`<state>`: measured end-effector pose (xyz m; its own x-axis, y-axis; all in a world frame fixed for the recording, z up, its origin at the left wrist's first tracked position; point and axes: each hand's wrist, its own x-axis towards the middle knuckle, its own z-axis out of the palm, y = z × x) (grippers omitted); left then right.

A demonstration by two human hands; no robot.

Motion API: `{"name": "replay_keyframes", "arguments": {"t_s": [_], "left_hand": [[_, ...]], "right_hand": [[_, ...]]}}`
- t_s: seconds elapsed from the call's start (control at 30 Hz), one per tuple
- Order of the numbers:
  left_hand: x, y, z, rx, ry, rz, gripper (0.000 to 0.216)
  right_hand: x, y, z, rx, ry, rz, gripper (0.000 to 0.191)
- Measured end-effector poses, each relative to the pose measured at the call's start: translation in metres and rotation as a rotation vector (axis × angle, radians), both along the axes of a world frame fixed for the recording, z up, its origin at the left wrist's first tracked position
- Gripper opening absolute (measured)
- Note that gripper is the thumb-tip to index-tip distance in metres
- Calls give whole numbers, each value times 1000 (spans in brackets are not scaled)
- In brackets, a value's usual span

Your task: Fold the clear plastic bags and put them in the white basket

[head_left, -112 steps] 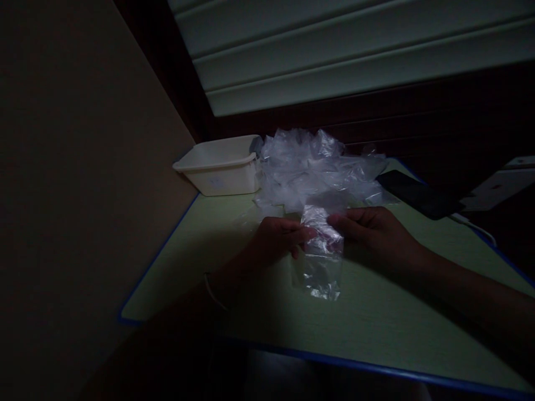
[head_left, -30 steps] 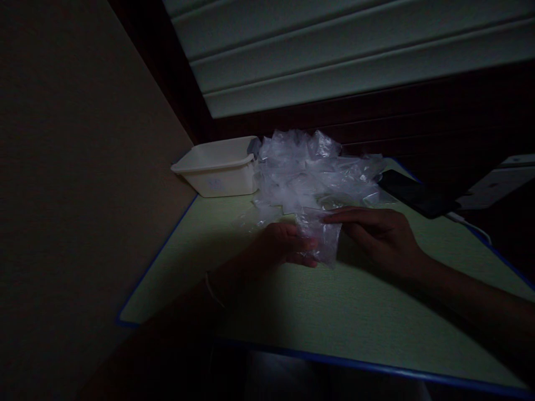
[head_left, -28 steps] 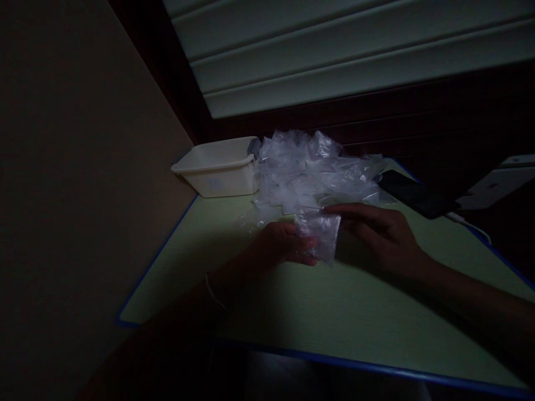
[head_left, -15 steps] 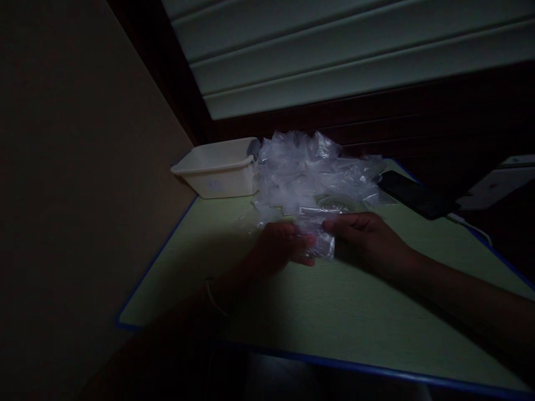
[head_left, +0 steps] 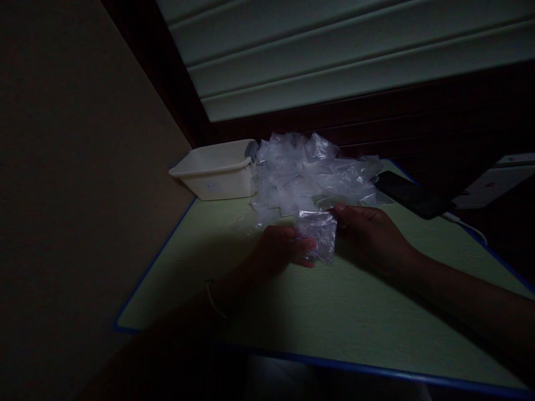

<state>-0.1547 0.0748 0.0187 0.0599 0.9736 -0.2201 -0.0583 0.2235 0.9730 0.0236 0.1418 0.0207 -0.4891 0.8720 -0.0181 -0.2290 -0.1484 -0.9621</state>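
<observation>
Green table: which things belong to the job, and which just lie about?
Seemingly in use:
clear plastic bag, gripped by left hand, right hand at its corner
plastic heap, probably

Seemingly lying about:
dark flat device
white cable
cream bin, perhaps

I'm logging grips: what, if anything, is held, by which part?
A clear plastic bag: the left hand holds its left side; whether the right hand grips it is unclear.

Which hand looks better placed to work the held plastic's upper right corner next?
Probably the right hand: it is by that corner, though contact is too dim to tell. The left hand grips the held plastic from the other side.
</observation>
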Motion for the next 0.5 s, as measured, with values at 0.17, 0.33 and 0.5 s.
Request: {"name": "replay_keyframes", "arguments": {"t_s": [0.17, 0.33, 0.5], "left_hand": [[-1, 0, -2, -3, -4, -19, 37], [0, 0, 1, 7, 5, 19, 30], [2, 0, -1, 2, 9, 5, 32]], "right_hand": [[-1, 0, 0, -12, 34, 5, 25], [-2, -3, 1, -9, 5, 57, 27], [-2, -7, 4, 14, -23, 44, 24]]}}
